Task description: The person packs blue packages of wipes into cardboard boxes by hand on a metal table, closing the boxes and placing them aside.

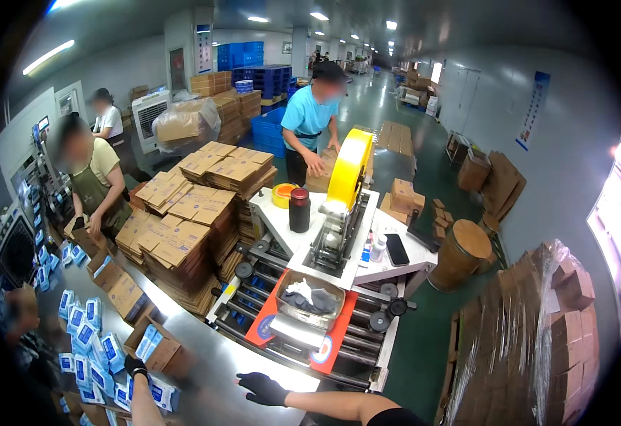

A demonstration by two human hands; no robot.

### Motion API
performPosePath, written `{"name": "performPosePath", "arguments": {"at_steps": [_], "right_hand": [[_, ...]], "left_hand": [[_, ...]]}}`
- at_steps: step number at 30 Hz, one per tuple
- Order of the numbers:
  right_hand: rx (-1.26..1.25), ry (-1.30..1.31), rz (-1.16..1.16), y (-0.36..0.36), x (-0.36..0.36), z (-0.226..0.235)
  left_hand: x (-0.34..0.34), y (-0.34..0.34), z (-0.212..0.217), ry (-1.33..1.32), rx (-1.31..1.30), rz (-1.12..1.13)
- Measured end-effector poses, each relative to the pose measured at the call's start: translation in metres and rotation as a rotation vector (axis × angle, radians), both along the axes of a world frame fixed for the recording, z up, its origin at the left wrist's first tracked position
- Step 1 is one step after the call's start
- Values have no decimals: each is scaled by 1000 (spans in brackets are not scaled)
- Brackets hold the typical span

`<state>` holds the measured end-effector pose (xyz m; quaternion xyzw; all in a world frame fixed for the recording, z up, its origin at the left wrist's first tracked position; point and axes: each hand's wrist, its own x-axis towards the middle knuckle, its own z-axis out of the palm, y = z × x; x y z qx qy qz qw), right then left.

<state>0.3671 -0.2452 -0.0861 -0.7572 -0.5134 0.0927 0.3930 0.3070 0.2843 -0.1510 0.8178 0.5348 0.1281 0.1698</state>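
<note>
My left hand (136,367), in a black glove, is low at the left among soft blue-and-white packs (92,348) that look like wet wipes. Its fingers look curled beside an open cardboard box (172,358); what they grip, if anything, is hidden. Inside that box stand blue-and-white packs (149,343). Another pack (163,395) lies by my left wrist. My right hand (264,389), also black-gloved, is held over the steel table (215,380) with its fingers stretched out and nothing in them.
Ahead is a roller conveyor with a carton-taping machine (339,231) and yellow tape roll (350,165). Flattened cartons (176,241) are stacked at left. A wrapped pallet (523,341) stands at right. Co-workers work at left (97,177) and beyond the machine (310,117).
</note>
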Motion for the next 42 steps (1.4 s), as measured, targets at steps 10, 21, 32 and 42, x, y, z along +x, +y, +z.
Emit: {"name": "performPosePath", "arguments": {"at_steps": [10,21,32,42], "right_hand": [[-164,297,-130,84,-3,49],[-155,-206,237,77,-20,47],[-189,-270,537,160,-15,51],[-130,-108,6,80,-64,64]], "left_hand": [[-141,-194,7,247,169,-419],[-112,-248,106,532,-299,-889],[-138,-269,-6,-733,-599,-159],[-110,-314,36,-546,-1032,-855]]}}
